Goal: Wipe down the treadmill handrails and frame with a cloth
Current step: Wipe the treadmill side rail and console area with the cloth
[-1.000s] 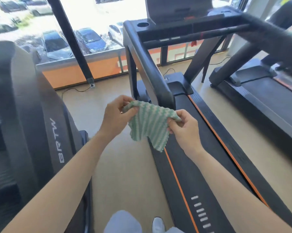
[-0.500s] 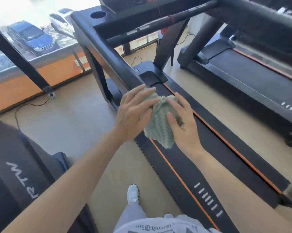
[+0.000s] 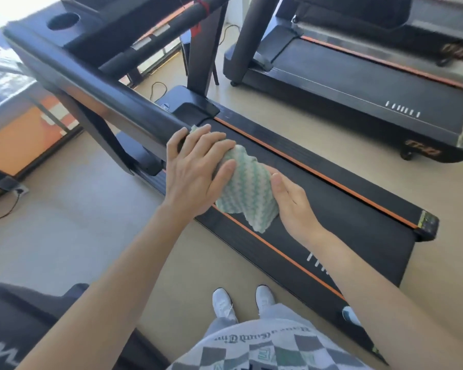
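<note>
A green-and-white striped cloth (image 3: 247,188) lies over the near end of the black treadmill's left handrail (image 3: 91,86). My left hand (image 3: 195,169) rests flat on top of the cloth, fingers spread, pressing it against the rail's end. To its right, my right hand (image 3: 291,204) grips the cloth's hanging side. Below them runs the treadmill's belt (image 3: 331,209) with orange side stripes. The console with a round cup holder (image 3: 63,21) is at the top left.
A second treadmill (image 3: 358,76) stands parallel at the upper right, across a strip of beige floor. Another black machine (image 3: 16,329) is at the lower left. A cable (image 3: 3,209) lies on the floor by the window wall. My white shoes (image 3: 241,303) stand beside the belt.
My view has tilted down and swung right. Both hands brought the cloth, first held spread in the air, onto the end of the handrail; my left hand now lies flat on it.
</note>
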`<state>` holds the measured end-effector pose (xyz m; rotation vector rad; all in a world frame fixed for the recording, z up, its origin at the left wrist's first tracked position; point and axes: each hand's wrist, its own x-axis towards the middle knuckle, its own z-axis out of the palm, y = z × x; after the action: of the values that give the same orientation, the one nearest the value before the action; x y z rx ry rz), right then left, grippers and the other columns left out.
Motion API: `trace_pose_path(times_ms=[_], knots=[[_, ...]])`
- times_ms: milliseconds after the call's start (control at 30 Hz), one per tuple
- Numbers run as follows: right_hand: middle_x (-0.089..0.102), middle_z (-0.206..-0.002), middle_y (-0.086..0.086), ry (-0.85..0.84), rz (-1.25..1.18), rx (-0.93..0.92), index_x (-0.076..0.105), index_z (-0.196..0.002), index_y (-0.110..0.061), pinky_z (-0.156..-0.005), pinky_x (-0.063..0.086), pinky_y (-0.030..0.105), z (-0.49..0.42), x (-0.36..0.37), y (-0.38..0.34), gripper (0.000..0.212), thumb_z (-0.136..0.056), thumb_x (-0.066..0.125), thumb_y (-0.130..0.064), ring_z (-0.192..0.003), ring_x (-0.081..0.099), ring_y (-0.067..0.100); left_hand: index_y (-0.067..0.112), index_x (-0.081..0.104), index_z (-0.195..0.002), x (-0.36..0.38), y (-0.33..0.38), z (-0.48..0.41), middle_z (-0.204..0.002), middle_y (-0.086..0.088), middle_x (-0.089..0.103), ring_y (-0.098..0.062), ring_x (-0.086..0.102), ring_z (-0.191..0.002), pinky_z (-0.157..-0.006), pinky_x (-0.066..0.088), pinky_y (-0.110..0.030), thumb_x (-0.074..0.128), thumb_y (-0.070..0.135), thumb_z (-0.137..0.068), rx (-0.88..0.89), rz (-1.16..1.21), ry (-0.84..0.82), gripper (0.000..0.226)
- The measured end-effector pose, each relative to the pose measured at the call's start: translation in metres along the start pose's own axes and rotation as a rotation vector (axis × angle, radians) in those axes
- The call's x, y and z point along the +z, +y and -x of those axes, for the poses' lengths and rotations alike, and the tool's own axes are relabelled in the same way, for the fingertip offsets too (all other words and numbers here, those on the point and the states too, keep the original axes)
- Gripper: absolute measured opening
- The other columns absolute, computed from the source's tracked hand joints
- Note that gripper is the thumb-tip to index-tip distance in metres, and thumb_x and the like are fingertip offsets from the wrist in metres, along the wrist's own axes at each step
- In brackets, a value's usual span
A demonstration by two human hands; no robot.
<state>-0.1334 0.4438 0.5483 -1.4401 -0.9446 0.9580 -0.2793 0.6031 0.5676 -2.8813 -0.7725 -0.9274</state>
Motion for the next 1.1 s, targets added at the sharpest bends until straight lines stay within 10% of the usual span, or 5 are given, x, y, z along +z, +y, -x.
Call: trace_pose_path(times_ms=[333, 733, 1100], knots=[[0.043, -0.155, -0.008, -0.051, 0.399, -0.256, 0.038, -0.154, -0.019, -0.116, 0.039, 0.043, -0.003, -0.003, -0.006, 0.057, -0.102, 0.054, -0.036, -0.144, 0.04, 0.011, 0.015, 0.054, -0.146, 0.008, 0.012, 0.027, -0.155, -0.006, 0.048, -0.028, 0.035, -0.15, -0.118, 0.027, -0.058, 0.027, 0.051, -0.106, 0.168, 0.075, -0.023, 0.06], [0.049, -0.149, -0.016, -0.44, 0.372, 0.075, 0.029, -0.156, -0.039, -0.117, 0.037, 0.037, -0.084, 0.002, -0.046, 0.075, -0.089, 0.047, -0.068, -0.134, 0.047, 0.003, 0.022, 0.068, -0.125, -0.005, -0.04, -0.013, -0.132, 0.004, 0.065, -0.022, 0.05, -0.137, -0.114, 0.03, -0.056, 0.03, 0.047, -0.108, -0.031, 0.074, -0.032, 0.049], [0.038, -0.158, -0.006, -0.105, 0.316, -0.279, 0.034, -0.155, -0.02, -0.117, 0.038, 0.039, -0.005, -0.007, 0.003, 0.058, -0.102, 0.054, -0.033, -0.145, 0.037, 0.01, 0.007, 0.033, -0.156, 0.021, 0.062, 0.05, -0.167, -0.009, 0.02, -0.032, 0.004, -0.158, -0.127, 0.009, -0.054, 0.028, 0.043, -0.108, -0.319, 0.345, 0.066, 0.06]])
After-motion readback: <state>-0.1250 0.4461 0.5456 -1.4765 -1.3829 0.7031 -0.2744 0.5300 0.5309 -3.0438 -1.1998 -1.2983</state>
